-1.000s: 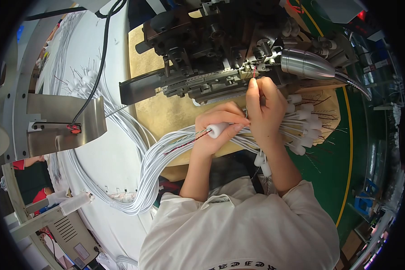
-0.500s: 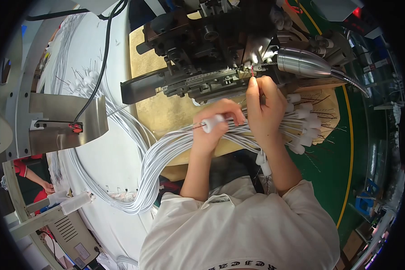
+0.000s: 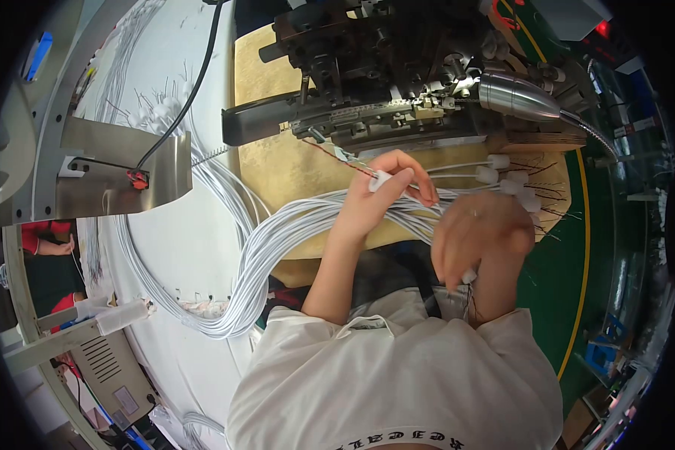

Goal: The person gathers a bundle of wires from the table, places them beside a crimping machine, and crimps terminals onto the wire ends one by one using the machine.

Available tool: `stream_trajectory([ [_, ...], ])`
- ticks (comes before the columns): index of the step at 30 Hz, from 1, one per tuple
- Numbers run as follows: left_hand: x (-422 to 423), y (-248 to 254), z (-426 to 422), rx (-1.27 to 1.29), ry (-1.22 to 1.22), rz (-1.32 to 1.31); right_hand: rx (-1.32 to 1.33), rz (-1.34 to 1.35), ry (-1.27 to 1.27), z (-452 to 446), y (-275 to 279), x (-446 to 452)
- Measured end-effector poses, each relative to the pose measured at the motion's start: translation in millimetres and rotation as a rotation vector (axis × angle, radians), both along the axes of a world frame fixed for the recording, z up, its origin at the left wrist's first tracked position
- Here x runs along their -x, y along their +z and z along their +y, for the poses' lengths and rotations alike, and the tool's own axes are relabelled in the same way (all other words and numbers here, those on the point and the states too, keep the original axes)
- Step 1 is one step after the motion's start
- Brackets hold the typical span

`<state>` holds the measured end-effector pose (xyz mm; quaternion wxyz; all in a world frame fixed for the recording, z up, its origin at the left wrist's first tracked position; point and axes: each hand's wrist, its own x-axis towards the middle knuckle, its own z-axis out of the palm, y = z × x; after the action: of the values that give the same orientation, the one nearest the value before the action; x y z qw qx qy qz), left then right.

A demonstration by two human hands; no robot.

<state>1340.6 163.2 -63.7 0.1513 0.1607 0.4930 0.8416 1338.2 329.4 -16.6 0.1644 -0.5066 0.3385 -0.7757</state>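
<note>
My left hand (image 3: 379, 196) is closed round a white plastic sleeve (image 3: 380, 180), from which twisted thin wires (image 3: 337, 155) stick out toward the upper left. Beneath that hand runs a thick bundle of white cables (image 3: 289, 229), bending down to the left. My right hand (image 3: 481, 234) is blurred by motion over the cables' right part, its fingers pointing down beside another white sleeve (image 3: 469, 276); whether it holds anything is unclear. More white sleeves with dark wire ends (image 3: 529, 199) fan out to its right.
A dark metal machine (image 3: 382, 67) stands in front of my hands, with a silver lamp head (image 3: 514, 96) at its right. A bent steel plate (image 3: 120, 169) is at the left, over a white table (image 3: 180, 262) with more cables. Another person's hand (image 3: 56, 247) shows at the far left.
My right hand has left the machine and moved down and right over the cables. My left hand has shifted slightly right and up, its wires now fanning toward the upper left. The view has shifted slightly.
</note>
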Motion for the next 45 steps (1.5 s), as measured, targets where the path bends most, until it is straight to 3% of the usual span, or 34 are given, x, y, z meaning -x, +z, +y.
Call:
stream_trajectory([
  [2,0,-3,1,-0.015,-0.07,-0.009,-0.045,-0.085,0.186,7,4,-3],
  [5,-6,12,-1,0.18,-0.123,-0.027,0.0,-0.451,-0.283,5,6,-15],
  [6,-7,13,0,0.162,-0.073,-0.047,-0.093,-0.424,-0.542,-1,11,-15],
  [9,-6,7,9,0.177,0.101,-0.014,-0.463,0.069,-1.109,-23,17,-15],
  [12,-6,2,18,0.367,0.318,0.146,-0.526,0.428,-1.349,-40,17,-13],
  [14,-10,18,27,0.543,0.449,0.202,-0.551,0.441,-1.448,-47,15,-14],
  [15,-11,19,30,0.497,0.461,0.192,-0.562,0.449,-1.498,-47,14,-14],
  [17,-13,20,35,0.408,0.486,0.171,-0.575,0.463,-1.52,-47,12,-15],
  [20,-13,12,38,0.582,0.543,0.285,-0.578,0.465,-1.538,-46,10,-16],
  [23,-10,7,32,0.85,0.416,0.488,-0.558,0.342,-1.541,-45,7,-16],
  [24,-11,10,31,0.718,0.358,0.454,-0.55,0.282,-1.539,-43,6,-17],
  [27,-14,25,25,0.276,0.2,0.307,-0.379,-0.411,-1.179,-37,13,-21],
  [29,-11,30,13,-0.072,0.121,0.153,-0.306,-0.437,-1.002,-33,12,-17],
  [30,-11,37,10,-0.114,0.181,0.203,-0.311,-0.481,-0.947,-32,10,-16],
  [34,-4,60,6,0.139,0.514,0.359,-0.374,-0.492,-0.937,-37,9,-19],
  [37,-6,74,8,0.201,0.581,0.336,-0.409,-0.456,-1.002,-42,10,-21],
  [45,1,72,8,0.123,0.481,0.287,-0.383,-0.479,-0.846,-36,9,-20],
])
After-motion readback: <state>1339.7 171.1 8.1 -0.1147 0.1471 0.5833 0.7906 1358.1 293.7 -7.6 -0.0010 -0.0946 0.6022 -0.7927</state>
